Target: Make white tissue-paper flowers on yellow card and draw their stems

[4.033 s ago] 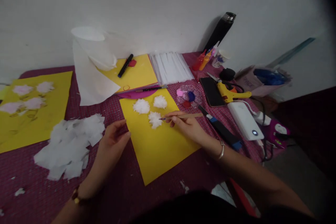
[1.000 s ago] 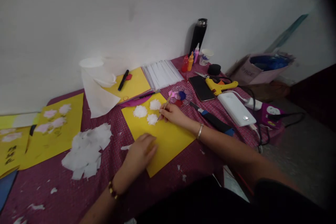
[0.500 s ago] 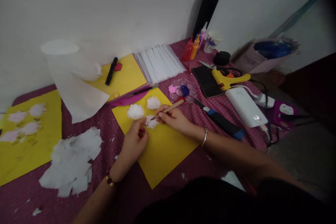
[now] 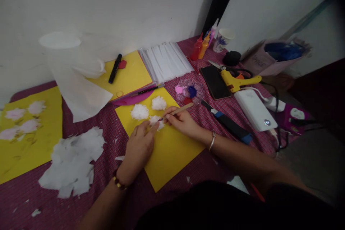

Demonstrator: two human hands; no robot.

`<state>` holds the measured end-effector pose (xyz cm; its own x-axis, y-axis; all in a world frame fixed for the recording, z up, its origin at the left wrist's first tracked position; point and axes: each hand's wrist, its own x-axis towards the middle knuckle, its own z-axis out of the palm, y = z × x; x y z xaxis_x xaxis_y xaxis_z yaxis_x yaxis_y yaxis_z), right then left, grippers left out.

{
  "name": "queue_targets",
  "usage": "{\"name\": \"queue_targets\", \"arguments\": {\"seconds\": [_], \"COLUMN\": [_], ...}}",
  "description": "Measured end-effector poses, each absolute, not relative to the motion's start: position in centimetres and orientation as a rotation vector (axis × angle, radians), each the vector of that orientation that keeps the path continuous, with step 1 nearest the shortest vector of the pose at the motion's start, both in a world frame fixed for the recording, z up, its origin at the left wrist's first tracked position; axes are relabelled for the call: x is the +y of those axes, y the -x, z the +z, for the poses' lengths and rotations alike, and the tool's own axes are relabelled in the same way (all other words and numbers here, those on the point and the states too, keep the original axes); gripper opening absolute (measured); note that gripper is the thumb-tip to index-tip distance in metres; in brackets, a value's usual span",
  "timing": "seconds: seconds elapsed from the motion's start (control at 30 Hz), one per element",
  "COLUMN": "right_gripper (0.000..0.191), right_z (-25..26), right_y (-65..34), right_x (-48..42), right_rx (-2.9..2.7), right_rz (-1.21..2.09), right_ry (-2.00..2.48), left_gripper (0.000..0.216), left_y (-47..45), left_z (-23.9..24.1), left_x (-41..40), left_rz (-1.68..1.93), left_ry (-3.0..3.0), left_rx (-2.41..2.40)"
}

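while steadying tuft point(image 4: 157, 122), right hand point(image 4: 183, 122) around brush point(image 4: 178, 110)

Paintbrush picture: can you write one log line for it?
right hand: holds paintbrush, tip on white tissue puff | left hand: fingers touch same puff | under: yellow paper

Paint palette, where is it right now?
Head view, right of centre: the paint palette sits on the cloth between the yellow sheet and the black phone.
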<state>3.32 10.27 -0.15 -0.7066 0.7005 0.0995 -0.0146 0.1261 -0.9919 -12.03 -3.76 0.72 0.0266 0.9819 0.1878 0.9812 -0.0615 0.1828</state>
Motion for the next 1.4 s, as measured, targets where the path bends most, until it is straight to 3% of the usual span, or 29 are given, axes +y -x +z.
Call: {"name": "queue_targets", "arguments": {"seconds": [0.13,0.3,0.53,0.73,0.9,1.03,1.4], "right_gripper": [0.015,0.016,0.017,0.016,0.013,0.009,0.014], "right_z": [-0.3,-0.4,-0.2,0.8,1.0,0.9,0.4], "right_y": [-3.3,-3.4,-3.1,-3.4,-4.3,-4.6,-3.6], "right_x": [10.1,10.0,10.0,9.8,10.5,10.8,11.0], "right_rx": [-1.980,-1.933,-2.054,-2.143,-1.825,-1.875,-2.117], "right_rz": [1.621,1.596,1.496,1.507,1.650,1.781,1.530], "right_ry": [0.536,0.499,0.512,0.352,0.611,0.633,0.566], "left_gripper": [0.020,0.015,0.019,0.047,0.040,0.037,0.039], "left_y": [11.9,11.9,12.3,12.5,12.5,12.6,12.0], "left_z": [0.8,0.8,0.4,0.3,0.3,0.3,0.8], "left_x": [-3.9,-3.9,-3.6,-3.7,-3.7,-3.6,-4.0], "left_rz": [0.381,0.514,0.759,0.653,0.673,0.683,0.557], "left_ry": [-2.279,-2.218,-2.034,-2.097,-2.087,-2.077,-2.309], "left_rx": [2.188,2.165,2.222,2.134,2.107,2.114,2.080]}}
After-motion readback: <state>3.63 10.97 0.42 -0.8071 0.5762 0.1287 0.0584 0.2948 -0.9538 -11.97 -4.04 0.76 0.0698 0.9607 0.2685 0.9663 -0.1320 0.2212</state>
